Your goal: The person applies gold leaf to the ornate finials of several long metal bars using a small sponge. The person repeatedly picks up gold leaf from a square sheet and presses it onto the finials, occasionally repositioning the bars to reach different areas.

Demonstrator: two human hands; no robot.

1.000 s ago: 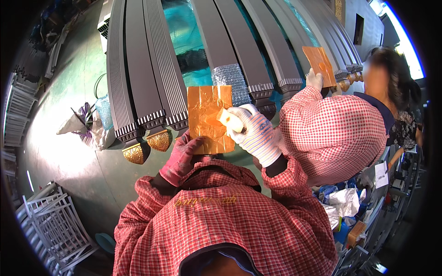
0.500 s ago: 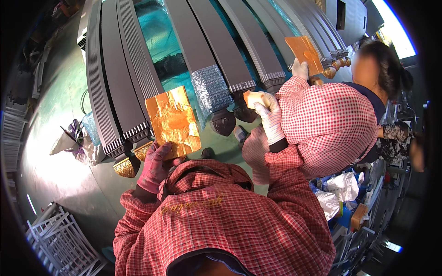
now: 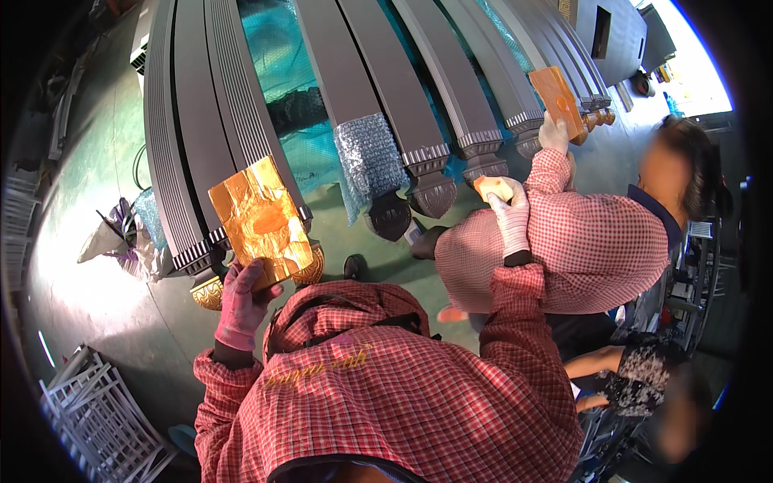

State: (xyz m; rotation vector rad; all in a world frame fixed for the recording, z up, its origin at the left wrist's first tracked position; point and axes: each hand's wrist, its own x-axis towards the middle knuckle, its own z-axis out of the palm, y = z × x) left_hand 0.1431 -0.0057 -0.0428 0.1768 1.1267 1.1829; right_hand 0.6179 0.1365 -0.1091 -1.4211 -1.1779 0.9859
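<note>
Green floor (image 3: 88, 290), grey fluted columns (image 3: 181, 137) lying side by side (one bubble-wrapped)

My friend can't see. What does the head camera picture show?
A person in a red checked shirt holds up a gold foil sheet in the left hand, in a pink glove. The right hand, in a white glove, holds a small pale pad. Long grey fluted columns lie ahead, beside a co-worker in checks.

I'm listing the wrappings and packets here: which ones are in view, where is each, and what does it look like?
Gold foil sheet: held up by the left hand, rectangular, crinkled orange-gold.
Second orange sheet: upper right, in a co-worker's hand, rectangular.
Bubble wrap: around one grey column's end, clear.
Teal netting: beneath the columns.
</note>
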